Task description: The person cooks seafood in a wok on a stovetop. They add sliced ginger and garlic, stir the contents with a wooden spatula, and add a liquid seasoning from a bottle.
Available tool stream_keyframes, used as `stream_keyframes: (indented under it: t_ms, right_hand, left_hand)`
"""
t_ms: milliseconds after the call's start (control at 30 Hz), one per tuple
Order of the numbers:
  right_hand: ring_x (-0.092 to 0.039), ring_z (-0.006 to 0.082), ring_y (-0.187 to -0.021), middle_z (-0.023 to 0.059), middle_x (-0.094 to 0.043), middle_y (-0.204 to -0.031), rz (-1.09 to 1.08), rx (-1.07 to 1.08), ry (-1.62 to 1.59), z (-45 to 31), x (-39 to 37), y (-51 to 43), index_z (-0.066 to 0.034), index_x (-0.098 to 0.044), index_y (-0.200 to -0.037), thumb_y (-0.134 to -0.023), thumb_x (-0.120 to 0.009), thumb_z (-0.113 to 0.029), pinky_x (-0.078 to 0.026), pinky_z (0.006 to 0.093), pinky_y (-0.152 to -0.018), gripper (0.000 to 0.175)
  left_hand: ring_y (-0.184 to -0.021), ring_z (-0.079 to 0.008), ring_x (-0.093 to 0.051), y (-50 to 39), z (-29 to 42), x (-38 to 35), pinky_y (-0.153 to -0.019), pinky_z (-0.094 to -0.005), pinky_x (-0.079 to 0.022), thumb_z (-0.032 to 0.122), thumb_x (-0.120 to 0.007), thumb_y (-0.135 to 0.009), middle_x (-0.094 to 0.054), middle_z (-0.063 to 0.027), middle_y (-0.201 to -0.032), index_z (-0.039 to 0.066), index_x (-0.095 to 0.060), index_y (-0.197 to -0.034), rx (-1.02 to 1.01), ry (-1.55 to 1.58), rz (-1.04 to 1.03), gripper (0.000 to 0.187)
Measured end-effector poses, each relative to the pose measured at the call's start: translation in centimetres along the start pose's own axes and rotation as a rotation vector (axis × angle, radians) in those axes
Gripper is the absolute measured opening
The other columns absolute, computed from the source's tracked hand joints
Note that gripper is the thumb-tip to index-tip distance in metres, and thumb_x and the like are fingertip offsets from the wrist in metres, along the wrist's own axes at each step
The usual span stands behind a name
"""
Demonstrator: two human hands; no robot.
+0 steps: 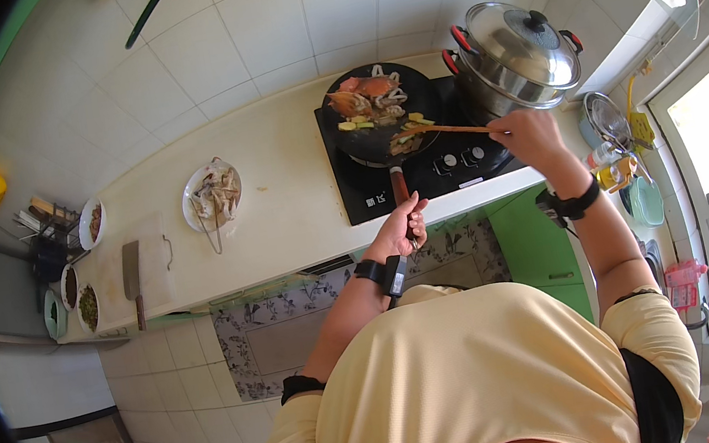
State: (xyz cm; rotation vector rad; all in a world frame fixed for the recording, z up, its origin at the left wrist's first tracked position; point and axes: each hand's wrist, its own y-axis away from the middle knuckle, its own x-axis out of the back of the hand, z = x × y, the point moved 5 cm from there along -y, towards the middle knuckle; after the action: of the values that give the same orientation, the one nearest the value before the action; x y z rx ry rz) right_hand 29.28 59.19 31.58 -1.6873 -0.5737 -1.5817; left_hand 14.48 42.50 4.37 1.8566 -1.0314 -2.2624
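Note:
My left hand (399, 228) grips the brown handle (399, 185) of a black wok (353, 144) standing on the black gas stove (357, 196). In my right hand (527, 133) is a wooden spatula (451, 129), its tip down among the aromatics (408, 141) at the wok's near right side. Orange-red crab shell (371, 86) and pale crab pieces (390, 103) sit at the far side of the wok. Yellowish and green slices (355, 124) lie just below them. The spatula's very end is partly lost among the food.
A lidded steel steamer pot (511, 68) occupies the right burner. Leftward on the counter (282, 205) are a plate of pale crab pieces (215, 191) with metal tongs (210, 234), a cleaver (132, 270) on a cutting board (153, 267), and several small dishes. Bottles (608, 178) stand at right.

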Motion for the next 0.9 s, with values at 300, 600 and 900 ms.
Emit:
stream_keyframes:
  t_ms: [300, 600, 900]
  right_hand:
    - [-0.073, 0.0332, -0.083, 0.0084, -0.076, -0.084, -0.100, -0.064, -0.082, -3.6, -4.6, -3.0, -0.0209, -0.084, -0.099, -0.091, -0.072, -0.036, -0.057, 0.0452, -0.072, 0.021]
    - [-0.073, 0.0329, -0.079, 0.0090, -0.074, -0.083, 0.096, -0.095, -0.185, -8.1, -9.1, -4.2, -0.0166, -0.081, -0.090, -0.094, -0.065, -0.031, -0.057, 0.0470, -0.066, 0.022]
    - [-0.074, 0.0321, -0.081, 0.0080, -0.075, -0.083, 0.023, -0.128, -0.034, -2.8, -5.5, -1.2, -0.0207, -0.083, -0.093, -0.091, -0.067, -0.028, -0.058, 0.0457, -0.068, 0.018]
  left_hand:
    - [-0.051, -0.0027, -0.043, -0.1, -0.3, 0.0, -0.049, -0.0184, -0.039, 0.045, -0.076, -0.097, -0.048, 0.0104, -0.065, 0.012, -0.068, -0.108, 0.003, 0.026, 0.005, 0.035]
    - [-0.050, -0.0029, -0.041, 0.1, -0.2, -0.2, -0.049, -0.0187, -0.037, 0.045, -0.074, -0.098, -0.045, 0.0108, -0.064, 0.012, -0.068, -0.109, -0.020, 0.007, 0.041, 0.035]
    - [-0.052, -0.0029, -0.042, 0.3, -0.1, -0.4, -0.049, -0.0185, -0.037, 0.043, -0.075, -0.098, -0.047, 0.0102, -0.065, 0.012, -0.067, -0.110, -0.010, 0.018, 0.039, 0.035]
